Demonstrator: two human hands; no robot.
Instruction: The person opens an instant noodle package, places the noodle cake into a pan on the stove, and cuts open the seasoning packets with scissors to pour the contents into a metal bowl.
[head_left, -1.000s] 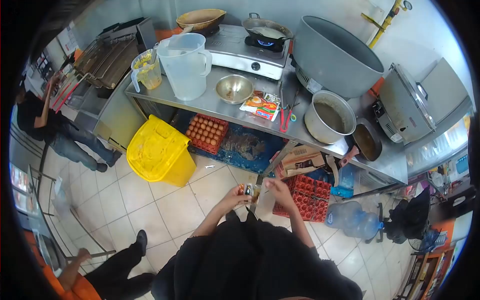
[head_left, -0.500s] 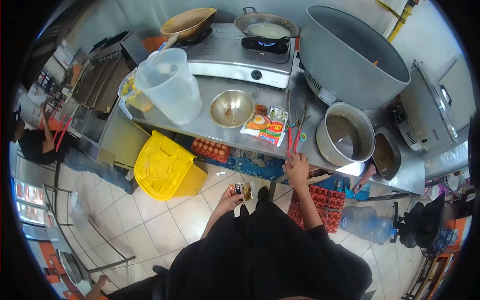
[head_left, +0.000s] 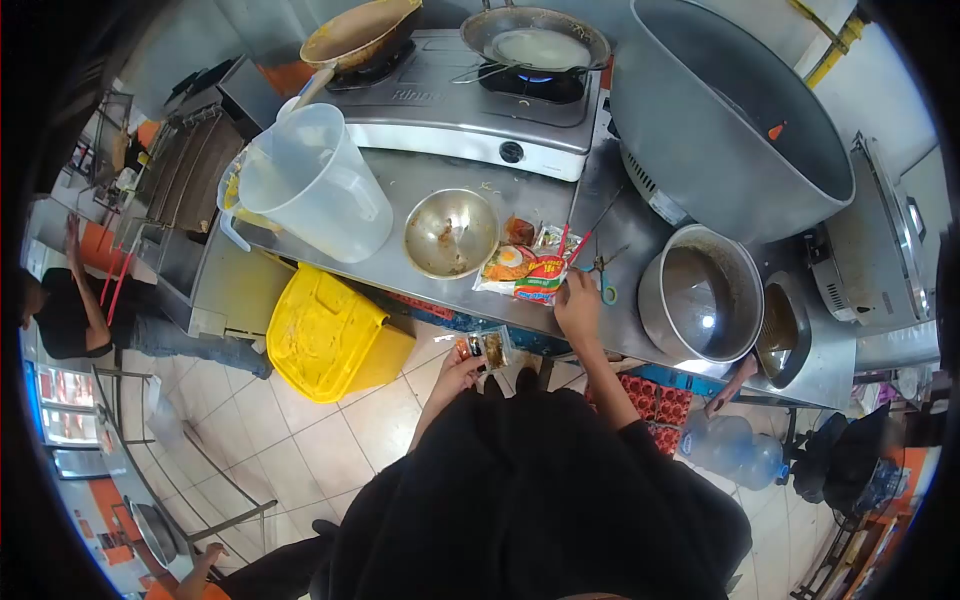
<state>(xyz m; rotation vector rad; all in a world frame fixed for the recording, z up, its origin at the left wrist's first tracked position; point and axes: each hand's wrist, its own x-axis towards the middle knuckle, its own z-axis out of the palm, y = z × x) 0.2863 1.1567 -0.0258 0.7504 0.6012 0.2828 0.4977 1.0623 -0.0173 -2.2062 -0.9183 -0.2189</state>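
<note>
My left hand (head_left: 458, 372) is closed on several small seasoning sachets (head_left: 493, 349), held below the counter's front edge. At that edge my right hand (head_left: 577, 308) has its fingers pinched at the handles of a pair of scissors (head_left: 609, 293); one teal finger ring shows beside the hand and the other is hidden by my fingers. Red-handled tongs (head_left: 582, 246) lie just beyond the fingertips. To their left is a noodle packet (head_left: 528, 275) printed with a fried egg, beside a metal bowl (head_left: 451, 234) with dark residue inside.
On the counter stand a plastic pitcher (head_left: 335, 200), a gas stove (head_left: 450, 100) with a lit burner under a pan (head_left: 540, 45), a large grey pot (head_left: 690, 130) and a smaller pot (head_left: 700, 290). A yellow bin (head_left: 330, 335) is on the floor. A co-worker (head_left: 75, 310) stands left.
My right hand has moved forward onto the counter, from the tongs' handle ends to the scissors. The tongs have shifted farther from me. The left hand still holds the sachets.
</note>
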